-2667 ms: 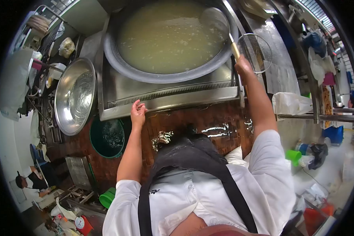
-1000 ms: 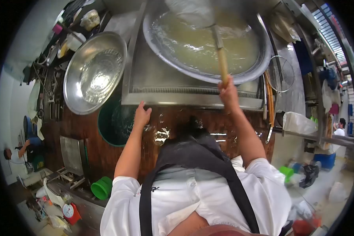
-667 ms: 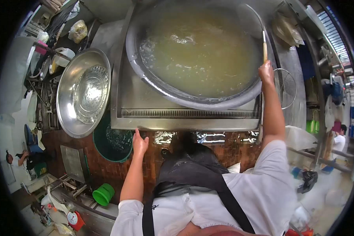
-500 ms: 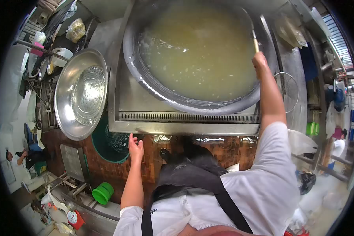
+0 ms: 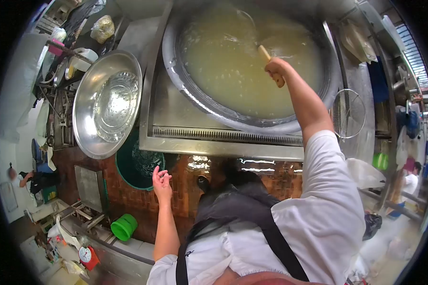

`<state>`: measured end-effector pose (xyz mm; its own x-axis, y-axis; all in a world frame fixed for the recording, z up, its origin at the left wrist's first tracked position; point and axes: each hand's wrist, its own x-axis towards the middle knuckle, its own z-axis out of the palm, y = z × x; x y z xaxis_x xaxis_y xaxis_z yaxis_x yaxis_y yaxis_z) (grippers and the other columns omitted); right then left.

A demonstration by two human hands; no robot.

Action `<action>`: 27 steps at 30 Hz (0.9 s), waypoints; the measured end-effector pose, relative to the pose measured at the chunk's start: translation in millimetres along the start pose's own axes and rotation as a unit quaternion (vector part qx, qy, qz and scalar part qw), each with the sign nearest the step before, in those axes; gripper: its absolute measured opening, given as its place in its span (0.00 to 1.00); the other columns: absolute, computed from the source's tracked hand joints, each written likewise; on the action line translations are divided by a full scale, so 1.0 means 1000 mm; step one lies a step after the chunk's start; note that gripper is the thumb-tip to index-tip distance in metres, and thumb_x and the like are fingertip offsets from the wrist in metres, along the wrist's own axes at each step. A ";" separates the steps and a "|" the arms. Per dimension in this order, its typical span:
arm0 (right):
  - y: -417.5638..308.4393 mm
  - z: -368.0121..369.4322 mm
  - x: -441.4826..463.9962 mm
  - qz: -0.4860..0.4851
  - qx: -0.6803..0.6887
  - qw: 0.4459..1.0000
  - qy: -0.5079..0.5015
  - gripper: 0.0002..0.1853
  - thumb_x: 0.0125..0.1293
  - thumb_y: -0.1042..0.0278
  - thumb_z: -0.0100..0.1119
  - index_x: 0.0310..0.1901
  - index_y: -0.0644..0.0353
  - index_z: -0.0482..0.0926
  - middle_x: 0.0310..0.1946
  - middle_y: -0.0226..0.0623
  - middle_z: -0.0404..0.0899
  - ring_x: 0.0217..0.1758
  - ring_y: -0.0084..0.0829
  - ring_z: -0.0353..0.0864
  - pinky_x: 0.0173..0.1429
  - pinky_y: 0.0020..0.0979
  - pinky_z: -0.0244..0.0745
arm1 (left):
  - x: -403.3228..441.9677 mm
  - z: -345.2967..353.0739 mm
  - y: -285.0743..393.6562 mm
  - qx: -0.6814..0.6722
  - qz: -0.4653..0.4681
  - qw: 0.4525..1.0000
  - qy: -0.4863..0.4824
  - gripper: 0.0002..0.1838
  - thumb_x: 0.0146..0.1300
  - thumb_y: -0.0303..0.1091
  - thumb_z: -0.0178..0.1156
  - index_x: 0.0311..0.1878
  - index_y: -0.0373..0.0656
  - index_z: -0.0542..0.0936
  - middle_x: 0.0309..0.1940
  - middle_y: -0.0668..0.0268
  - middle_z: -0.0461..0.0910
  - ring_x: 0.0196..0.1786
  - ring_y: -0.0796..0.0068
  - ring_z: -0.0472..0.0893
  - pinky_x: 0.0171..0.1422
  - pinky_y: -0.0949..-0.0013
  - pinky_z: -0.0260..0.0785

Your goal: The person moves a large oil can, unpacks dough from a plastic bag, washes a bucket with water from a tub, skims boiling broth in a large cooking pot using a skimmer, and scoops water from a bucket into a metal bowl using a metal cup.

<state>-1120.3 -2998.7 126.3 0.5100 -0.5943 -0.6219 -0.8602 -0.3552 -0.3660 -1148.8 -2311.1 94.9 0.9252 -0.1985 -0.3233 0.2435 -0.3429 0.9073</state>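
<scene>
My right hand (image 5: 277, 70) is closed round the wooden handle of a skimmer (image 5: 264, 52), above the big pot. The skimmer's head lies in cloudy yellowish liquid (image 5: 228, 71), only part of its curved rim showing. The wide grey pot (image 5: 195, 102) sits in a steel stove (image 5: 223, 146). My left hand (image 5: 162, 183) holds nothing, fingers apart, in front of the stove edge beside a dark green tub of water (image 5: 139, 164). A large steel basin (image 5: 85, 118) stands left of the stove, tilted in view, with a shiny ringed bottom.
A round wire strainer (image 5: 350, 114) lies right of the pot. At the lower left are a green bucket (image 5: 124, 227), a red scale (image 5: 87, 257) and a metal box (image 5: 89, 188). One person (image 5: 26, 183) is at the far left, another (image 5: 410, 180) at the far right. The brown floor looks wet.
My right hand has moved from the pot's right side toward its middle with the skimmer, whose head has sunk into the liquid. My left hand has drawn slightly back from the stove edge.
</scene>
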 end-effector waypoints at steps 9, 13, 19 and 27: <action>-0.009 0.106 -0.133 -0.059 0.321 0.938 -0.117 0.06 0.60 0.71 0.62 0.29 0.63 0.76 0.20 0.34 0.75 0.19 0.29 0.75 0.25 0.35 0.74 | 0.002 -0.028 -0.002 -0.041 0.042 0.997 -0.059 0.26 0.70 0.26 0.56 0.70 0.35 0.64 0.46 0.60 0.78 0.40 0.76 0.81 0.48 0.73 0.76; -0.024 0.134 -0.220 -0.058 0.401 0.898 -0.172 0.06 0.63 0.71 0.60 0.30 0.62 0.75 0.20 0.32 0.75 0.19 0.25 0.74 0.25 0.32 0.74 | 0.000 -0.044 0.002 -0.048 0.079 0.991 -0.093 0.26 0.69 0.25 0.56 0.69 0.35 0.65 0.46 0.61 0.79 0.40 0.77 0.81 0.48 0.73 0.76; -0.043 0.178 -0.334 -0.054 0.497 0.842 -0.204 0.08 0.64 0.70 0.61 0.30 0.59 0.72 0.21 0.30 0.74 0.19 0.24 0.74 0.23 0.30 0.73 | -0.009 -0.075 -0.001 -0.063 0.095 0.986 -0.119 0.26 0.69 0.24 0.56 0.69 0.36 0.66 0.45 0.61 0.80 0.38 0.76 0.81 0.47 0.72 0.76; -0.052 0.284 -0.462 -0.195 0.111 0.965 0.137 0.17 0.66 0.67 0.58 0.49 0.67 0.64 0.28 0.49 0.79 0.28 0.47 0.83 0.33 0.48 0.78 | -0.019 -0.093 0.008 -0.120 0.088 0.977 -0.150 0.26 0.68 0.24 0.56 0.69 0.36 0.66 0.46 0.61 0.81 0.37 0.75 0.82 0.45 0.72 0.77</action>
<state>-1311.7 -2500.7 236.1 0.7503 -0.6259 -0.2127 -0.5674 -0.4446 -0.6931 -1137.7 -2224.2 133.3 0.8404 -0.5084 -0.1879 0.1831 -0.0601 0.9813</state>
